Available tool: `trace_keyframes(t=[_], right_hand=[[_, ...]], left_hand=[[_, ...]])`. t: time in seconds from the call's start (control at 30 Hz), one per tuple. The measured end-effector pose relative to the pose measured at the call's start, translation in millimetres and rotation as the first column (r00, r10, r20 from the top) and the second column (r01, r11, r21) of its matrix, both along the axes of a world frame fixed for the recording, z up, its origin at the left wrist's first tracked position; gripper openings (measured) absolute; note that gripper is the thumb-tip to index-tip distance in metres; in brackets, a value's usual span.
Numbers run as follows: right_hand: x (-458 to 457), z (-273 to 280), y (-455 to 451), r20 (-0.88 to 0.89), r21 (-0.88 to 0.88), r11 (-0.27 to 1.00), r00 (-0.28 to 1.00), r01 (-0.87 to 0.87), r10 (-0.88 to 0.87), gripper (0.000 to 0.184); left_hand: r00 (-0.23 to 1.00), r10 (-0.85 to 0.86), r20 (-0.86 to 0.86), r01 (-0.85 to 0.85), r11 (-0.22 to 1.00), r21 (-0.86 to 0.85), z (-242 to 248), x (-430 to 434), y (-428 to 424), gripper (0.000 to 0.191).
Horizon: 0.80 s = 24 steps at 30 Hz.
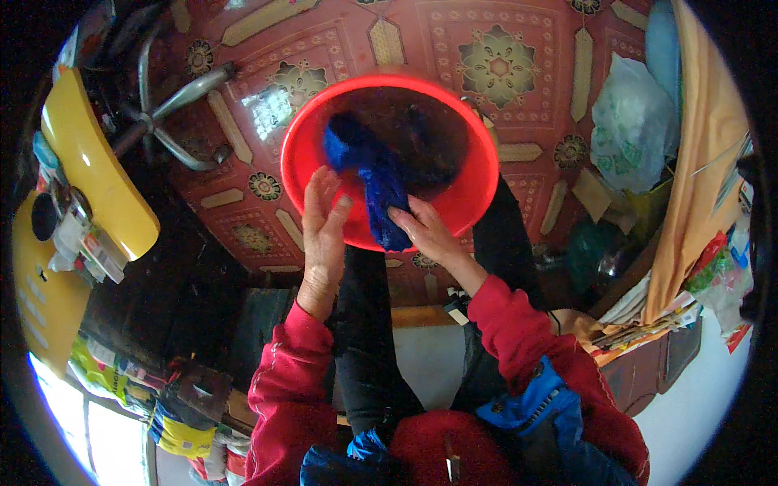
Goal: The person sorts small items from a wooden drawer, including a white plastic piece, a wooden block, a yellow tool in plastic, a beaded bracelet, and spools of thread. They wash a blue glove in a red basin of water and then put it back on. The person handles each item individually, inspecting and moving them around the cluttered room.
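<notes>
A red plastic basin [471, 188] is in front of me, between my black-trousered legs. Dark contents [440, 152] fill much of it; whether they are murky water, cloth or both I cannot tell. A long piece of blue cloth [384, 194] runs from the far left of the basin down to its near rim. My right hand [428, 228] pinches its near end between thumb and fingers. At the near left of the basin, my left hand [322, 206] is raised beside the cloth with fingers apart, holding nothing.
Patterned red flooring [498, 67] surrounds the basin. A metal chair base [149, 118] stands at the far left, near a yellow chair-like seat [97, 164] bearing small items. On the right are a whitish plastic bag [632, 127] and an orange curtain [699, 158].
</notes>
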State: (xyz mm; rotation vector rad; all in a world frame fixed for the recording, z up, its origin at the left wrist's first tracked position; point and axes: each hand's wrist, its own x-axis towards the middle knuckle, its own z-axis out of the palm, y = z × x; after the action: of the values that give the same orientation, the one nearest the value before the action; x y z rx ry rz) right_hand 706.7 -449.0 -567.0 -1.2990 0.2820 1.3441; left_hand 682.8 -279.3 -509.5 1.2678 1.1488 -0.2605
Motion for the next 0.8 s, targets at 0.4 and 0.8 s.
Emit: trace_keyframes(t=[0.4,0.8], right_hand=[[-6,-16,-2,0.284,-0.235,0.945,0.946,0.226,-0.155,0.022],[-18,-29,-15,0.271,-0.164,0.938,0.929,0.304,-0.254,0.029]], left_hand=[[0.759,-0.635,-0.144,0.62,0.637,0.458,-60,-13,-31,0.085],[0.059,-0.845,-0.531,0.997,0.081,-0.017,-163,-4,-29,0.05]])
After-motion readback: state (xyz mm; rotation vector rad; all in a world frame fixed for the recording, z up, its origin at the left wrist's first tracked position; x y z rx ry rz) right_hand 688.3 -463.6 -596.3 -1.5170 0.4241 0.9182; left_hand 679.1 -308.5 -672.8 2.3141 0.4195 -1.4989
